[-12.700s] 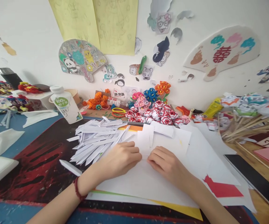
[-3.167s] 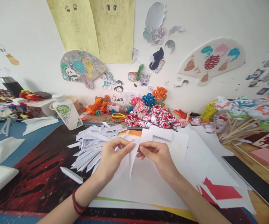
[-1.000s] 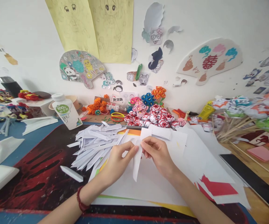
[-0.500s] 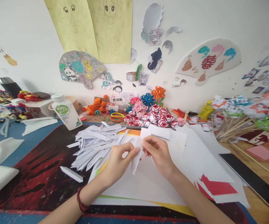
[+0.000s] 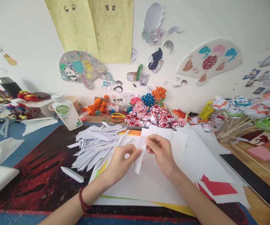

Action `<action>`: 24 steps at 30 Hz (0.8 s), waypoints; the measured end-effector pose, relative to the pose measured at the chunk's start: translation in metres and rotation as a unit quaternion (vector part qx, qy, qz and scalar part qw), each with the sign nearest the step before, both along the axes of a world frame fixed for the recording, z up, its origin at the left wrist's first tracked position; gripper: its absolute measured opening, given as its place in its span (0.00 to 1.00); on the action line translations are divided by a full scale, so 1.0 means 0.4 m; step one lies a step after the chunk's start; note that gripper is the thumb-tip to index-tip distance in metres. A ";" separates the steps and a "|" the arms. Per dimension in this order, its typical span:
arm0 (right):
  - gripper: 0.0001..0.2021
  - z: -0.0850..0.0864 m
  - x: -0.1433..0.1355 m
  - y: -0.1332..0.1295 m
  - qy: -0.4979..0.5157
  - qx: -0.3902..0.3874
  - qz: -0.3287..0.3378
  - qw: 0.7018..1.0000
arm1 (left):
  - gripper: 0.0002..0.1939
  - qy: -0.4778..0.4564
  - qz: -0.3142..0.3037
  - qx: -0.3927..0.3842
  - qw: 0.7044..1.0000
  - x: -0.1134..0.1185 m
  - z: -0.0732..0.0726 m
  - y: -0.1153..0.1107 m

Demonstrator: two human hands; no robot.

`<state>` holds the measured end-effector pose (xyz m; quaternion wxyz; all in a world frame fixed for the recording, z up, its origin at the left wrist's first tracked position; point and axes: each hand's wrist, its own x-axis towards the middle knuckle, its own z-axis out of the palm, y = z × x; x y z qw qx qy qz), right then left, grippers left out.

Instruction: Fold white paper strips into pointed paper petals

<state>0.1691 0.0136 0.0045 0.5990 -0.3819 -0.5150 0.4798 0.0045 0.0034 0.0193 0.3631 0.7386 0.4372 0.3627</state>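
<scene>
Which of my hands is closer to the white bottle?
Left. Your left hand is in front of the bottle and to its right; your right hand is farther right.

The person is wearing 1 dark red bracelet (image 5: 82, 200), its narrow, cord-like band encircling the left wrist and looking slightly uneven in outline. 2 slim, bare forearms (image 5: 97, 189) are tapering toward the wrists. The left hand (image 5: 123, 159) and right hand (image 5: 160, 151) are also showing bare, with slender fingers.
</scene>
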 end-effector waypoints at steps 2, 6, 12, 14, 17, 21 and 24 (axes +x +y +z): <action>0.08 -0.002 0.004 0.006 0.002 0.002 -0.013 1.000 | 0.18 0.001 -0.004 0.001 1.000 0.001 0.000 0.000; 0.08 0.003 0.017 0.019 0.012 0.008 -0.045 0.999 | 0.18 0.007 -0.006 -0.003 1.000 0.004 0.006 -0.003; 0.08 0.011 0.032 0.030 0.025 0.010 -0.081 0.996 | 0.19 0.010 -0.025 -0.014 1.000 0.006 0.011 -0.010; 0.08 0.011 0.034 0.033 0.032 0.008 -0.091 0.995 | 0.20 0.020 -0.032 -0.005 0.999 0.005 0.009 -0.013; 0.09 0.007 0.036 0.039 0.034 -0.007 -0.093 0.995 | 0.21 0.039 -0.028 0.011 0.999 0.003 0.007 -0.015; 0.11 -0.005 0.039 0.050 0.033 -0.052 -0.035 0.997 | 0.20 0.075 -0.024 0.021 0.997 0.001 0.001 -0.012; 0.13 -0.018 0.039 0.055 0.014 -0.073 0.029 0.997 | 0.19 0.094 -0.037 0.019 0.995 0.001 -0.005 -0.010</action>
